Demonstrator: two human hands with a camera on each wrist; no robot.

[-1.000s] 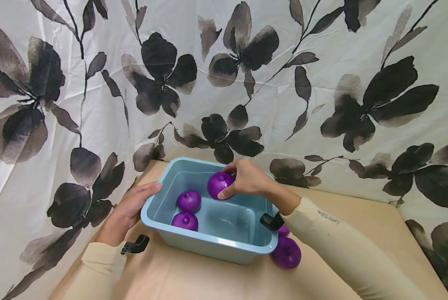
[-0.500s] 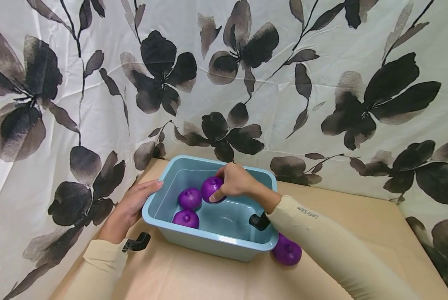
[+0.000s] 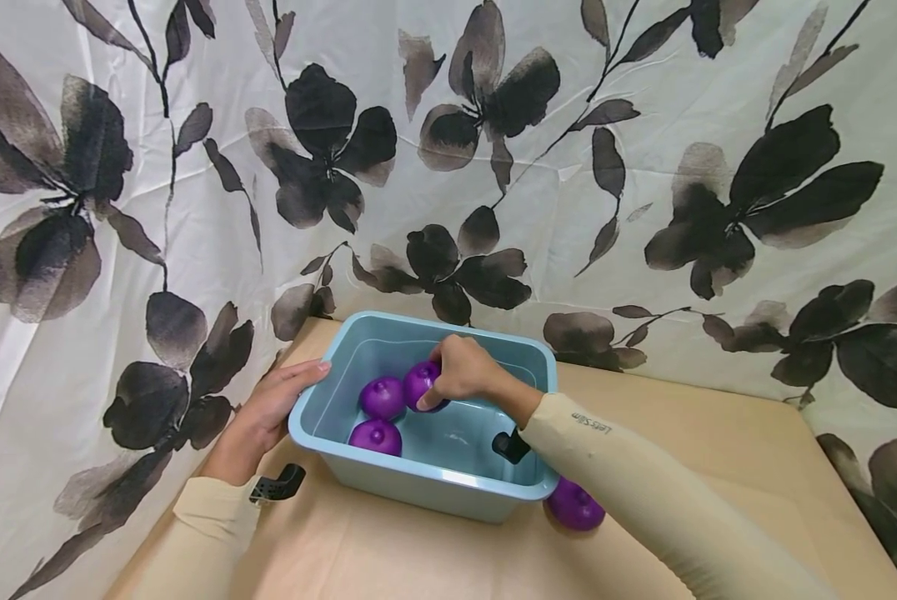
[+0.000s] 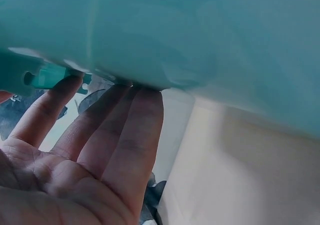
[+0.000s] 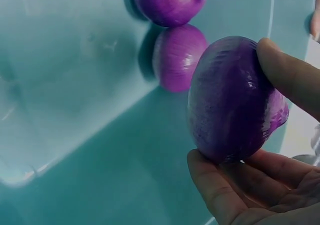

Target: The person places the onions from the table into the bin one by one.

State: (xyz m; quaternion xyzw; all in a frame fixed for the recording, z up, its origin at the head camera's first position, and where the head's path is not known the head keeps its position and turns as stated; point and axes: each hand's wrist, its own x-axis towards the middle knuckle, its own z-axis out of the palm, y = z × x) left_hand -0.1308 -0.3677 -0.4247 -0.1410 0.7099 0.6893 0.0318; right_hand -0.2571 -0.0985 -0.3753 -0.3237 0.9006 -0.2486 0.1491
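Note:
In the head view, a light blue plastic tub (image 3: 426, 479) stands on the table. My right hand (image 3: 463, 371) reaches into it and holds a glossy purple onion (image 3: 420, 385) between thumb and fingers. The right wrist view shows that held onion (image 5: 230, 100) gripped from both sides, its knobbed end towards the palm. Two more purple onions, one farther back (image 3: 383, 397) and one nearer (image 3: 376, 436), lie in the tub's left part. My left hand (image 3: 272, 404) rests on the tub's left end; in the left wrist view its fairly straight fingers (image 4: 137, 140) touch the wall.
Another purple onion (image 3: 574, 504) lies on the table against the tub's right front corner, partly hidden by the tub and right sleeve. A beige table surface (image 3: 681, 408) extends to the right. Behind hangs a white curtain (image 3: 568, 208) with dark flowers.
My right hand has carried its onion left and lower into the tub, up beside the other two. The left hand has stayed at the tub's left end.

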